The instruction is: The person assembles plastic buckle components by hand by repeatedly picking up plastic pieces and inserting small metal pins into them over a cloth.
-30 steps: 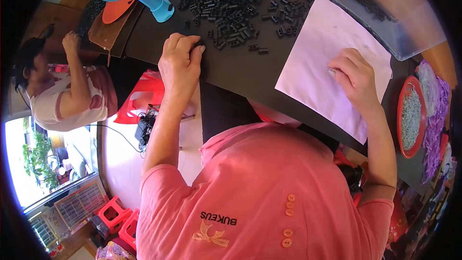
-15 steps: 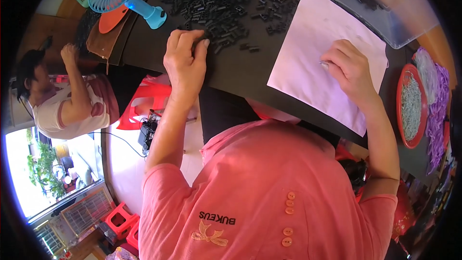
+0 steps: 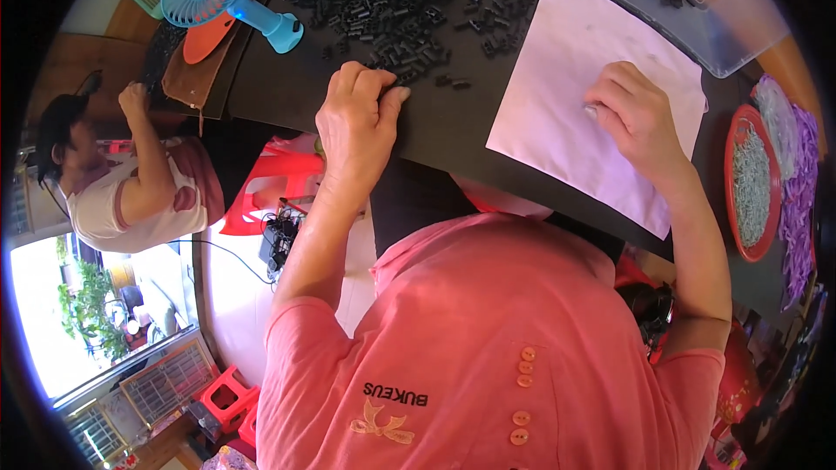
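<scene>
At the near edge of a loose heap of small black tube-like parts (image 3: 409,30), my left hand (image 3: 357,126) is closed, thumb against the bent index finger. Whatever it pinches is too small or hidden to name. Over a pale pink sheet (image 3: 557,61) lying on the dark table, my right hand (image 3: 637,117) has its fingers curled and the thumb pressed to them. Its fingertips are close to the sheet, and I cannot make out what is between them.
A red oval tray (image 3: 738,239) of small silvery pieces stands at the right, beside purple strips (image 3: 799,209). Clear plastic bins (image 3: 727,43) line the far side. A blue fan (image 3: 261,26) stands far left. Another person (image 3: 144,200) sits at the left.
My left hand has moved right and slightly nearer to me, staying closed. My right hand stays over the pink sheet, its fingers still curled, with only a slight shift.
</scene>
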